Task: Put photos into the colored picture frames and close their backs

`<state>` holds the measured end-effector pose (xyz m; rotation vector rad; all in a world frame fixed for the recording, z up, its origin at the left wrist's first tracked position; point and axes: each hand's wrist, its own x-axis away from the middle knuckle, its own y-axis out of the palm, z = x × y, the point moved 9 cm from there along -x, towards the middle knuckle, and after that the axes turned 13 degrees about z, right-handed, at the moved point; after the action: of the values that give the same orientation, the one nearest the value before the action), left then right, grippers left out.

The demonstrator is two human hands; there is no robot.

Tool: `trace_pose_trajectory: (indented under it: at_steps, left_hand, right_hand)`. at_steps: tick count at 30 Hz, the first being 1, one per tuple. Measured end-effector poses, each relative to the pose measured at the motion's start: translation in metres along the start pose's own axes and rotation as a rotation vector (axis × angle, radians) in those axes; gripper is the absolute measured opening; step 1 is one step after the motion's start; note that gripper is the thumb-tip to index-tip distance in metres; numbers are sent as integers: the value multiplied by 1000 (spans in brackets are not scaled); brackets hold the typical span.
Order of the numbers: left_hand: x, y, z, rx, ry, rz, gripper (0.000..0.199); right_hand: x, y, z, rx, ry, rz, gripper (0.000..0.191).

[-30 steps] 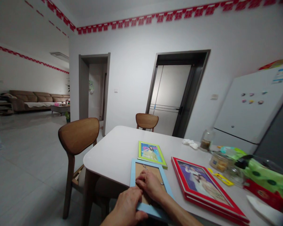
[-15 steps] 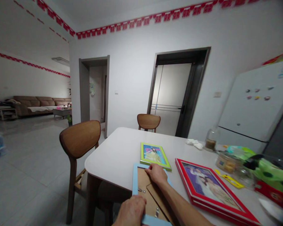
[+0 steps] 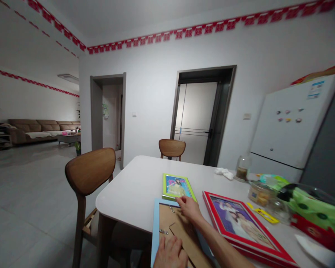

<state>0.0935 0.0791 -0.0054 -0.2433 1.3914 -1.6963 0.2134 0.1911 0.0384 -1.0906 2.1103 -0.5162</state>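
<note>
Where the left hand held the near rim of the blue frame before, it now lies on the brown backing board, grip loose. The right hand stays at one o'clock, fingertips bunched; I cannot tell whether its grip holds anything. Its forearm hides some board. On the table, the green frame sits at twelve, red frames at three.
</note>
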Motion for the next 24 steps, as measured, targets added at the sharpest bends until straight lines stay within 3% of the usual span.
trace_pose_trajectory:
  at_steps: [3, 6, 9, 11, 13, 16, 18, 20, 22, 24]
  left_hand:
    - [-2, -9, 7, 84, 10, -15, 28]
    - [-8, -53, 14, 254, -46, 176, 35]
    - [-20, -95, 20, 611, -180, 471, 16]
    - [-30, -104, 27, 886, -267, 601, 11]
    - [-42, -103, 38, 1110, -312, 670, 19]
    - [-63, -98, 61, 1376, -249, 648, 45]
    - [-80, -89, 74, 1502, -202, 563, 62]
    - [-95, -70, 77, 1531, -249, 494, 69]
    - [-108, -40, 73, 1468, -347, 450, 64]
    - [-117, -8, 73, 1341, -390, 379, 53]
  right_hand:
    - [7, -36, 17, -105, 42, 19, 35]
    - [29, -63, 45, -392, 268, 53, 34]
    - [72, -51, 50, -793, 572, -41, 37]
    - [102, -27, 31, -938, 703, -241, 43]
    - [112, -24, 6, -1121, 655, -281, 46]
    - [93, -62, 6, -1177, 475, -65, 41]
    - [73, -101, 37, -1008, 451, 98, 40]
    - [50, -147, 78, -745, 428, 248, 40]
    - [29, -188, 112, -444, 360, 335, 40]
    - [13, -212, 138, -100, 303, 325, 42]
